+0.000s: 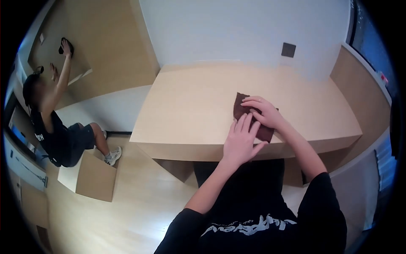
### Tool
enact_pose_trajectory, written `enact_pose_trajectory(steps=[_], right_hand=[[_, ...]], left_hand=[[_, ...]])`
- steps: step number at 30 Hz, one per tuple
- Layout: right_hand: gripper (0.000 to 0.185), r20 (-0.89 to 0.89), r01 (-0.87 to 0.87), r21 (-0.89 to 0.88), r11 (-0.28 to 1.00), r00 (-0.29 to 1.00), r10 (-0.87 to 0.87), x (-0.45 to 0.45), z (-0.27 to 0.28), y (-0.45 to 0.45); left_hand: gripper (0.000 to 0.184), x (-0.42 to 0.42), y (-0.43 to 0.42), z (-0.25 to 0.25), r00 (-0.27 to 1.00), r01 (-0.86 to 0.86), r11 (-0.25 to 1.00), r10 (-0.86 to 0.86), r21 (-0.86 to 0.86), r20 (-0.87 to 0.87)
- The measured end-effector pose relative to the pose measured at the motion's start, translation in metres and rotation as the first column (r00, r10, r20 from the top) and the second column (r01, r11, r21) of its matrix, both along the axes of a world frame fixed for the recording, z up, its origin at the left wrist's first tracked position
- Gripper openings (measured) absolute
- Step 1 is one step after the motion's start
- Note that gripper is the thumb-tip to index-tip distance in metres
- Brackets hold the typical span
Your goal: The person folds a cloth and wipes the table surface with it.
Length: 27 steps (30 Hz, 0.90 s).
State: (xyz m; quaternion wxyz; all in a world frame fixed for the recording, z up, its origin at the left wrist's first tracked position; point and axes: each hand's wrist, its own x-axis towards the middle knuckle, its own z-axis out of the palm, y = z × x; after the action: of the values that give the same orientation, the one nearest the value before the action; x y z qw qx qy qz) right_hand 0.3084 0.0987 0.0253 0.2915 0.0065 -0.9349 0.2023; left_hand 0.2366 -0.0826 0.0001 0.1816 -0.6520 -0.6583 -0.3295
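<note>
A dark brown cloth (240,103) lies near the front edge of the pale wooden desk (190,108), partly covered by both hands. My left hand (240,143) rests on its lower left part, fingers stretched out and thumb apart. From the right, my right hand (265,113) reaches across the cloth, its fingers bent and closed on the fabric. The two hands touch or nearly touch over the middle of the cloth. Its upper left corner and lower right end stick out past my fingers.
A white wall with a dark square plate (289,50) stands behind the desk. At left, another person (55,122) sits on a box-shaped wooden seat (96,178), one hand pressing a dark cloth (63,47) to a wooden panel (112,46). A window sill (372,70) runs along the right.
</note>
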Motion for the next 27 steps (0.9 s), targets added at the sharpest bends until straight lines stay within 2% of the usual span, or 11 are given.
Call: enact_pose_trajectory(steps=[2, 4, 6, 9, 16, 18, 20, 22, 24, 26, 27], right_hand=[[0.030, 0.072, 0.022, -0.022, 1.000, 0.997, -0.021, 0.001, -0.008, 0.009], [0.032, 0.186, 0.052, 0.062, 0.997, 0.980, -0.063, 0.001, -0.010, 0.012], [0.036, 0.200, 0.057, 0.059, 0.997, 0.977, -0.068, 0.005, -0.014, 0.014], [0.044, 0.280, 0.101, 0.046, 0.994, 0.954, -0.110, 0.013, -0.005, 0.008], [0.053, 0.310, 0.187, 0.083, 0.979, 0.929, -0.203, 0.021, -0.012, 0.019], [0.055, 0.287, 0.285, 0.089, 0.954, 0.910, -0.298, 0.017, -0.015, 0.037], [0.054, 0.293, 0.360, 0.126, 0.924, 0.877, -0.382, 0.026, -0.011, 0.059], [0.052, 0.295, 0.554, 0.094, 0.827, 0.778, -0.555, 0.041, -0.019, 0.098], [0.048, 0.224, 0.670, 0.148, 0.728, 0.694, -0.684, 0.064, -0.037, 0.143], [0.049, 0.348, 0.730, 0.142, 0.669, 0.595, -0.724, 0.090, -0.023, 0.161], [0.047, 0.294, 0.761, 0.171, 0.626, 0.567, -0.770, 0.106, -0.029, 0.174]], left_hand=[[0.060, 0.003, 0.004, -0.002, 0.994, -0.078, 0.995, 0.072, 0.067, 0.086], [0.059, 0.006, 0.011, -0.007, 0.988, -0.127, 0.988, 0.118, 0.092, 0.095], [0.057, 0.007, 0.013, -0.009, 0.974, -0.218, 0.972, 0.210, 0.093, 0.088], [0.056, 0.007, 0.013, -0.006, 0.974, -0.224, 0.970, 0.219, 0.098, 0.059], [0.055, 0.007, 0.011, -0.011, 0.974, -0.225, 0.967, 0.224, 0.121, 0.023], [0.055, 0.007, 0.008, -0.011, 0.973, -0.229, 0.968, 0.227, 0.101, 0.023], [0.054, 0.007, 0.010, -0.008, 0.974, -0.227, 0.969, 0.226, 0.095, 0.020], [0.054, 0.008, 0.009, -0.009, 0.976, -0.219, 0.975, 0.218, 0.043, 0.018], [0.046, 0.006, 0.013, -0.011, 0.979, -0.205, 0.978, 0.205, 0.045, 0.017], [0.035, 0.005, 0.013, -0.015, 0.985, -0.170, 0.984, 0.169, 0.046, 0.014], [0.035, 0.004, 0.012, -0.017, 0.986, -0.167, 0.985, 0.166, 0.041, 0.011]])
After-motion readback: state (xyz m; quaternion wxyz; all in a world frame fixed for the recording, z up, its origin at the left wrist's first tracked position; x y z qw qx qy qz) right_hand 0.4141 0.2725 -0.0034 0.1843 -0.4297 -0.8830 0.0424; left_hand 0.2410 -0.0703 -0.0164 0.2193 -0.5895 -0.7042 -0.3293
